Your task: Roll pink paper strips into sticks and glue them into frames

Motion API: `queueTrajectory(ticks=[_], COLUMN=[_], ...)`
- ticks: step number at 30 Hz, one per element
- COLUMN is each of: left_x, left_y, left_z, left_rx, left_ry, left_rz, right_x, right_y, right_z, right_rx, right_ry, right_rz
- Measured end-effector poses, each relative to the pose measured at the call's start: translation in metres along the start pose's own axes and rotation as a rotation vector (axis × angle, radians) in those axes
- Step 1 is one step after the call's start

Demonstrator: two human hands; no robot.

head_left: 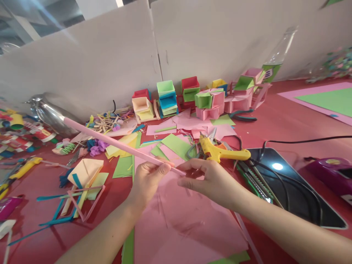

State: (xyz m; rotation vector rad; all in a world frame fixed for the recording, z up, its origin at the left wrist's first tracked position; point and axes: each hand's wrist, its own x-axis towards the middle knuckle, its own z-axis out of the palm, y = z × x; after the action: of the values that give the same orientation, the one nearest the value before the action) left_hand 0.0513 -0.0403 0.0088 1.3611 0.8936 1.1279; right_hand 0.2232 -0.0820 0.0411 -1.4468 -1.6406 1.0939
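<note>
A long thin pink rolled paper stick [110, 141] slants from the upper left down to the middle of the view. My left hand [150, 179] pinches its near part between thumb and fingers. My right hand [210, 181] pinches the stick's near end, right beside the left fingertips. Both hands hover above a large pink paper sheet [181, 223] lying on the red table [280, 121].
A yellow glue gun [222, 152] lies just beyond my right hand, beside a dark tablet [291, 183] with cables. Several coloured paper boxes [192, 97] line the white back wall. Paper scraps, strips and a peach folded piece [85, 172] lie at left; a purple device [330, 176] sits at right.
</note>
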Motion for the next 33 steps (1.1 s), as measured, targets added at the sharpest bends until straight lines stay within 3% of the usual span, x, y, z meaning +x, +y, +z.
queueTrajectory(ticks=[8, 12, 16, 23, 26, 31, 33], left_x=[-0.006, -0.006, -0.004, -0.005, 0.002, 0.019, 0.023], left_y=[0.005, 0.000, -0.002, 0.007, 0.009, 0.016, 0.018], left_z=[0.007, 0.006, 0.004, 0.007, -0.001, -0.020, -0.024], left_rx=[0.026, -0.067, -0.151, -0.100, -0.147, -0.335, -0.391], left_ry=[-0.036, -0.040, -0.064, -0.144, -0.076, 0.189, 0.240], left_rz=[-0.029, -0.058, -0.066, -0.032, 0.009, 0.143, 0.145], right_x=[-0.002, -0.002, -0.002, -0.003, -0.001, 0.004, 0.005], right_y=[0.001, -0.001, 0.000, 0.002, 0.002, 0.007, 0.010], right_z=[0.002, 0.002, 0.001, -0.001, -0.005, -0.010, -0.010], right_rx=[-0.007, -0.002, -0.010, -0.075, -0.090, -0.145, -0.171], right_ry=[0.067, 0.101, 0.068, 0.039, 0.095, 0.151, 0.137], right_rz=[0.001, -0.015, -0.013, -0.055, -0.074, -0.081, -0.092])
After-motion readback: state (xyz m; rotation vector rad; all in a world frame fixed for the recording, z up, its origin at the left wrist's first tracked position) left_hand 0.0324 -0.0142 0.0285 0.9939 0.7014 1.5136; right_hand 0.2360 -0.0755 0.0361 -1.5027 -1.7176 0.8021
